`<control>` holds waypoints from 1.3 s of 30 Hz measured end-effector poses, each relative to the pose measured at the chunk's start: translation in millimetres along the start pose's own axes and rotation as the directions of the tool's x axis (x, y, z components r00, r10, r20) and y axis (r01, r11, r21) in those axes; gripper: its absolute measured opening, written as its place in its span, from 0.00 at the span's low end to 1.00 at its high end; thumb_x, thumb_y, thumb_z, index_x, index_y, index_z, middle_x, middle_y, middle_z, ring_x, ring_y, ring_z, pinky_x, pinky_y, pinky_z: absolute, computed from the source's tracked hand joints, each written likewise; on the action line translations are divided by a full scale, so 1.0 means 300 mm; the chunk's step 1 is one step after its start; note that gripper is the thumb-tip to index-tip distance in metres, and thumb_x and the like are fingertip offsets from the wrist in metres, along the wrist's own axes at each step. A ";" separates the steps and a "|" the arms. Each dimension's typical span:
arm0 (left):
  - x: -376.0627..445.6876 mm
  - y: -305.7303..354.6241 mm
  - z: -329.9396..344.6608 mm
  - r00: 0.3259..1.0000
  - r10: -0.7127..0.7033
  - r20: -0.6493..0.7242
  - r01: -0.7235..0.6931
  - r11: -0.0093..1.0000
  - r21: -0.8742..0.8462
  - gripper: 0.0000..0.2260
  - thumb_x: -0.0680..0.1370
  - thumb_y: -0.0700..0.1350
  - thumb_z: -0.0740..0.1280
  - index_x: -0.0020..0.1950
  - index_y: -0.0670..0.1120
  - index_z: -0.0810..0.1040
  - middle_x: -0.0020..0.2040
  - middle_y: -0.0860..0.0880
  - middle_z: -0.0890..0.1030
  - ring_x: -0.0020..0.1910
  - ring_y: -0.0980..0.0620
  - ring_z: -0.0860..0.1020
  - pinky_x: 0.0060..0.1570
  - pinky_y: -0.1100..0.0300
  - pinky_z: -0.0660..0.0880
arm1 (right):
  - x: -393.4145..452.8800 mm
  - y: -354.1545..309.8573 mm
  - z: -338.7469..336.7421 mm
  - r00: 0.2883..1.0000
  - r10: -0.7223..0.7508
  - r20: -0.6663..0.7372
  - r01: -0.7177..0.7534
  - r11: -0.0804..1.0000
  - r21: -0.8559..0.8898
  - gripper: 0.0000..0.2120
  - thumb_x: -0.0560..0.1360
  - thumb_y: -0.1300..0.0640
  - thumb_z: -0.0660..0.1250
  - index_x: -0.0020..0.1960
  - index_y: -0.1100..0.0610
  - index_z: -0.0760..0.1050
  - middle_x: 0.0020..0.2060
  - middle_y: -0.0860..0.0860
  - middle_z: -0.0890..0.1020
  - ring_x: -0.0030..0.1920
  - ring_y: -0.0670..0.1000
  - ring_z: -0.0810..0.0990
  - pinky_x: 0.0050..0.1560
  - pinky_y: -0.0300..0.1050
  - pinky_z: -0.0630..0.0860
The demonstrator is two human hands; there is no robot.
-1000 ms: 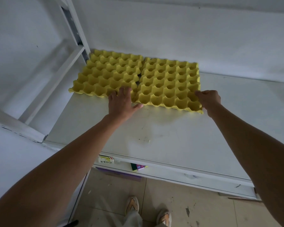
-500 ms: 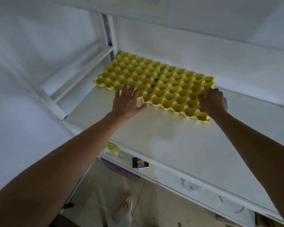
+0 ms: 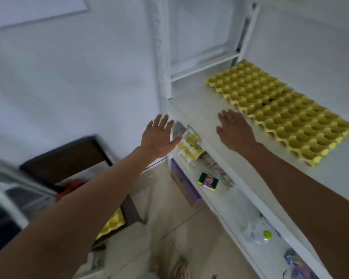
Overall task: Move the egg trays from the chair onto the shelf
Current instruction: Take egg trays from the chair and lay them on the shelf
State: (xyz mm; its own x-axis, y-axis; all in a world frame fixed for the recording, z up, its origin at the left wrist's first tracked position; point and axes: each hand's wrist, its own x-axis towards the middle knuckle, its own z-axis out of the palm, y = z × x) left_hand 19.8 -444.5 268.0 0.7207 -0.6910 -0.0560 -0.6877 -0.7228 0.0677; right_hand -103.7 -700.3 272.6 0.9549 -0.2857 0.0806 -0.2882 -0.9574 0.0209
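Two yellow egg trays lie side by side on the white shelf [image 3: 191, 109]: one further back [image 3: 248, 85], one nearer [image 3: 302, 127]. My right hand [image 3: 234, 128] hovers open over the shelf, just left of the trays and apart from them. My left hand [image 3: 159, 135] is open in the air past the shelf's left front corner, holding nothing. At the lower left, a yellow egg tray [image 3: 112, 224] shows on the dark chair [image 3: 73, 158], mostly hidden behind my left forearm.
A white shelf post [image 3: 161, 57] rises at the shelf's left front corner. The lower shelf holds small packages [image 3: 189, 146], a green and yellow sponge pack [image 3: 208, 181] and a plastic bag [image 3: 258, 232]. A purple box [image 3: 181, 182] stands below. A metal frame is at far left.
Both hands have let go of the trays and drawn back left. My view has swung left and down, bringing the chair and its tray into sight.
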 end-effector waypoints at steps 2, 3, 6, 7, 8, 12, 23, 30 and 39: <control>-0.138 -0.102 0.029 0.997 -0.079 0.021 0.079 0.997 -0.013 0.35 0.83 0.66 0.52 0.84 0.47 0.59 0.86 0.45 0.55 0.85 0.44 0.53 0.82 0.47 0.53 | 0.000 -0.166 0.026 0.994 -0.106 0.030 0.105 0.994 0.018 0.27 0.85 0.51 0.56 0.81 0.62 0.63 0.80 0.59 0.65 0.81 0.59 0.61 0.82 0.57 0.53; -0.211 -0.151 0.045 0.992 -0.125 0.030 0.126 0.992 -0.012 0.34 0.84 0.66 0.52 0.84 0.46 0.59 0.86 0.45 0.56 0.85 0.44 0.54 0.82 0.47 0.54 | -0.006 -0.248 0.039 0.988 -0.150 0.045 0.149 0.988 0.027 0.26 0.85 0.52 0.56 0.80 0.62 0.63 0.80 0.59 0.66 0.81 0.59 0.62 0.82 0.56 0.53; -0.441 -0.281 0.100 0.962 -0.263 0.070 0.265 0.964 -0.024 0.34 0.84 0.66 0.51 0.83 0.46 0.60 0.85 0.45 0.56 0.84 0.45 0.54 0.82 0.48 0.54 | -0.059 -0.480 0.076 0.953 -0.298 0.049 0.298 0.954 0.014 0.23 0.84 0.53 0.56 0.75 0.64 0.69 0.72 0.60 0.74 0.73 0.61 0.71 0.77 0.54 0.61; -0.518 -0.316 0.125 0.951 -0.297 0.083 0.300 0.953 -0.036 0.34 0.84 0.66 0.51 0.83 0.46 0.60 0.85 0.45 0.56 0.85 0.45 0.54 0.82 0.48 0.53 | -0.086 -0.552 0.093 0.937 -0.344 0.053 0.344 0.939 0.011 0.22 0.84 0.53 0.55 0.73 0.63 0.70 0.70 0.60 0.75 0.71 0.60 0.72 0.75 0.53 0.62; -0.597 -0.342 0.154 0.940 -0.327 0.097 0.333 0.942 -0.048 0.34 0.84 0.66 0.52 0.83 0.45 0.60 0.85 0.44 0.57 0.85 0.44 0.54 0.81 0.48 0.53 | -0.119 -0.619 0.112 0.920 -0.386 0.073 0.387 0.922 0.001 0.21 0.84 0.54 0.54 0.72 0.63 0.70 0.70 0.60 0.75 0.72 0.60 0.72 0.75 0.53 0.63; -0.956 -0.372 0.281 0.889 -0.422 0.176 0.436 0.898 -0.052 0.34 0.83 0.65 0.54 0.83 0.45 0.61 0.84 0.43 0.59 0.84 0.44 0.55 0.81 0.47 0.54 | -0.313 -0.838 0.202 0.870 -0.454 0.191 0.446 0.891 0.088 0.21 0.84 0.55 0.54 0.72 0.65 0.70 0.70 0.60 0.75 0.72 0.59 0.71 0.72 0.53 0.66; -1.569 -0.412 0.451 0.706 -0.621 0.341 0.682 0.726 -0.088 0.34 0.84 0.64 0.53 0.84 0.45 0.58 0.85 0.44 0.55 0.85 0.45 0.52 0.82 0.46 0.54 | -0.677 -1.203 0.407 0.754 -0.463 0.466 0.337 0.881 0.332 0.22 0.84 0.50 0.53 0.72 0.62 0.69 0.70 0.60 0.73 0.71 0.62 0.72 0.64 0.56 0.72; -1.525 -0.421 0.563 0.646 -0.645 0.408 0.737 0.665 -0.115 0.34 0.85 0.63 0.50 0.85 0.43 0.55 0.86 0.44 0.53 0.85 0.44 0.51 0.83 0.46 0.52 | -0.689 -1.277 0.559 0.697 -0.481 0.532 0.316 0.872 0.374 0.23 0.85 0.50 0.53 0.76 0.59 0.67 0.75 0.57 0.70 0.74 0.59 0.69 0.67 0.56 0.71; -1.441 -0.486 0.739 0.605 -0.634 0.482 0.756 0.648 -0.094 0.34 0.85 0.62 0.51 0.85 0.42 0.53 0.86 0.43 0.52 0.85 0.44 0.51 0.83 0.46 0.53 | -0.622 -1.276 0.715 0.673 -0.462 0.578 0.310 0.885 0.348 0.23 0.84 0.52 0.54 0.76 0.60 0.67 0.75 0.57 0.71 0.74 0.59 0.69 0.68 0.56 0.70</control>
State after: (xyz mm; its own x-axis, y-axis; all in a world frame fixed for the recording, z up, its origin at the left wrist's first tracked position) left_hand -210.8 -42.8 61.6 0.8299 0.0358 -0.5568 0.1069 -0.9897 0.0957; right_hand -156.3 -289.9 35.8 0.8167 0.2255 -0.5311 0.0655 -0.9508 -0.3029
